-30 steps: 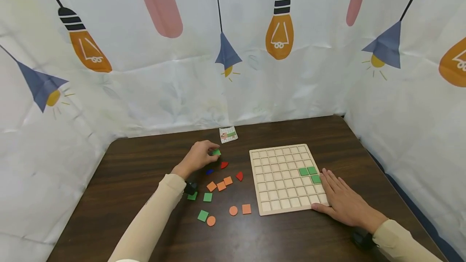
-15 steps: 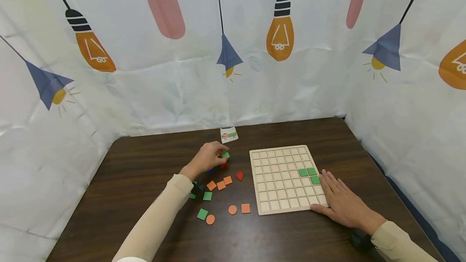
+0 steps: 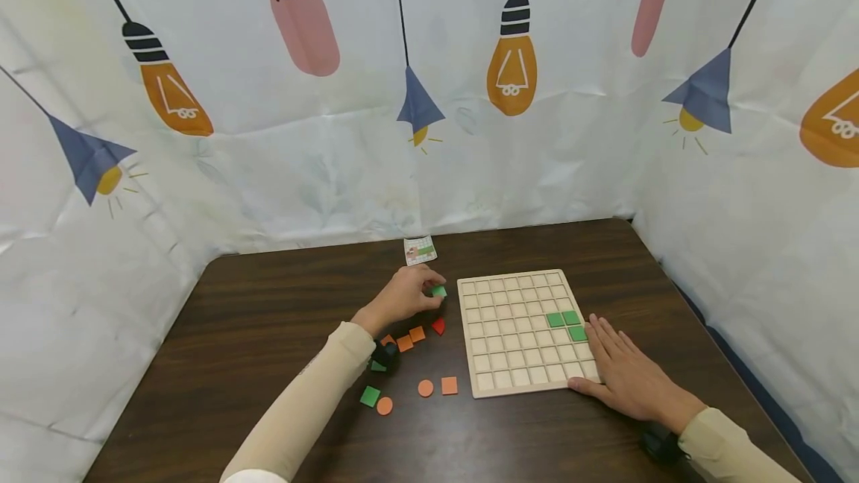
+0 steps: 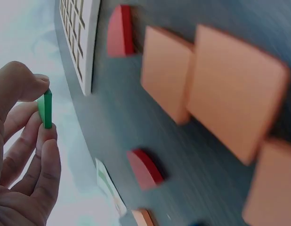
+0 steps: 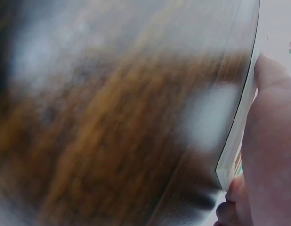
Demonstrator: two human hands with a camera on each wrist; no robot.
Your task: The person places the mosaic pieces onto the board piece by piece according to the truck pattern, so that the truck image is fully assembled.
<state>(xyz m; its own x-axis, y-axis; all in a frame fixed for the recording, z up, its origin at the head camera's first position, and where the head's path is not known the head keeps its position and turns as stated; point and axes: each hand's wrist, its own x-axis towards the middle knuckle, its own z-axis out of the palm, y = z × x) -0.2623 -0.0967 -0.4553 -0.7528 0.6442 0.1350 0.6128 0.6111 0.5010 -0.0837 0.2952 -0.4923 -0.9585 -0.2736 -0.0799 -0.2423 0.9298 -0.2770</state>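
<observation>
Between thumb and fingertips my left hand point(image 3: 407, 294) pinches a green square tile point(image 4: 47, 109), held above the table just left of the wooden grid board point(image 3: 530, 364). Three green tiles point(image 3: 555, 320) sit in cells toward the board's right side. Against the board's right edge rests my right hand point(image 3: 627, 375), fingers straight and thumb at the near corner. Beneath the left hand and wrist lie orange square tiles point(image 3: 405, 343) and a red quarter-round piece point(image 3: 438, 326). In the left wrist view a second red piece point(image 4: 145, 169) shows, hidden by the hand in the head view.
A small printed card point(image 3: 420, 250) lies at the table's back edge. Nearer the front are a green square point(image 3: 370, 396), two orange discs point(image 3: 385, 405) and an orange square point(image 3: 449, 385). A patterned white curtain point(image 3: 302, 162) stands behind the table.
My left hand has moved right toward the board with the green tile in its pinch, passing over the red pieces. My right hand has stayed at the board's edge.
</observation>
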